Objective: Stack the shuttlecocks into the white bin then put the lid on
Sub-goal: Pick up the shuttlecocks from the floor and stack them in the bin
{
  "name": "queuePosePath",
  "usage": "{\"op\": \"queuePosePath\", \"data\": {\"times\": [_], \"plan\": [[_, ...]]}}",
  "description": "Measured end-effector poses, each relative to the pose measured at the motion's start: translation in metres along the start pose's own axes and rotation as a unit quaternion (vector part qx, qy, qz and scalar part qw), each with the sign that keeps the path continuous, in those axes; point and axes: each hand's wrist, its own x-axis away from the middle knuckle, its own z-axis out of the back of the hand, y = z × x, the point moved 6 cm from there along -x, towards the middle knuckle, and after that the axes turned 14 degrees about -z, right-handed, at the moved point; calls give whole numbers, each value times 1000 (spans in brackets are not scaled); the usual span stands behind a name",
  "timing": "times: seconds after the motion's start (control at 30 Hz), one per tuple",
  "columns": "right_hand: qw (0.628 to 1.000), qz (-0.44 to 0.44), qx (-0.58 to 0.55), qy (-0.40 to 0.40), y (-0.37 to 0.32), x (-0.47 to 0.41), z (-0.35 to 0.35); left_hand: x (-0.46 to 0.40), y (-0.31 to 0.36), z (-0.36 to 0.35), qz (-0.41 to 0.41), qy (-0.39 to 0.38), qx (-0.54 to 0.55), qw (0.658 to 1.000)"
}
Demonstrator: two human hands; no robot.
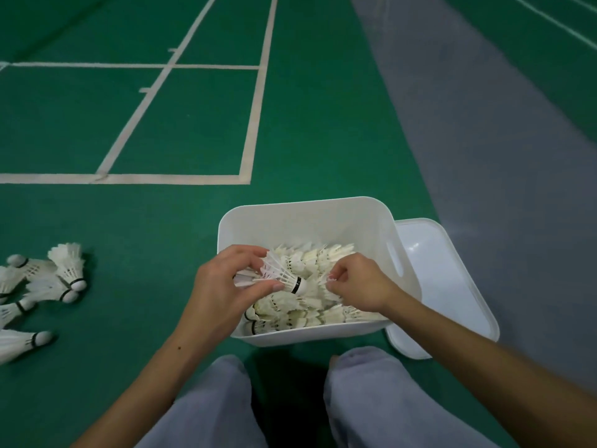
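Stacking step. Left hand (226, 286) pinches a shuttlecock (284, 276) over the white bin (307, 215); right hand (358, 282) grips feathers inside. Next: seat it, fetch loose shuttlecocks (64, 273) on the floor, left. Lid (452, 286) lies right.

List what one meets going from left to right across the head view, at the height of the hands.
Loose shuttlecocks on the floor → left hand → held shuttlecock → right hand → right wall of the white bin → lid lying on the floor.
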Motion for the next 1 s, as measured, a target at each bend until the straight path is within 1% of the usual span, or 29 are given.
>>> {"op": "queuePosePath", "data": {"times": [0.13, 0.2, 0.27, 0.33, 0.37, 0.4, 0.43, 0.5, 0.53, 0.63, 0.73, 0.87, 1.0], "plan": [[996, -35, -61, -55, 7, -13, -17, -5, -7, -10, -16, -48, -21, 999], [995, -36, -65, -70, 8, -16, -16, -7, -10, -14, -23, -74, -27, 997], [996, -29, -28, -75, 6, -14, -5, -10, -12, -19, -29, -95, -28, 995], [999, -13, 43, -28, 0, -6, 17, -14, -12, -22, -42, -112, -24, 993], [999, 8, 46, 1, -6, 1, 28, -15, -12, -23, -52, -120, -22, 991], [999, 46, 17, 17, -15, 10, 37, -17, -12, -25, -62, -129, -19, 990], [995, 93, -24, 15, -24, 20, 41, -19, -11, -26, -71, -137, -14, 988], [983, 163, -80, -34, -39, 35, 39, -22, -9, -29, -80, -151, -6, 985], [978, 184, -80, -58, -44, 40, 34, -22, -7, -30, -83, -155, -3, 984], [970, 232, -18, -71, -54, 43, 19, -23, -4, -33, -82, -152, 12, 985], [967, 247, -10, -60, -56, 39, 12, -25, -1, -33, -76, -130, 25, 988], [972, 232, 9, -30, -50, 35, 15, -30, 3, -26, -53, -82, 16, 995], [987, 161, -5, 25, -32, 28, 35, -32, -7, -17, -7, -46, -15, 999]]}}
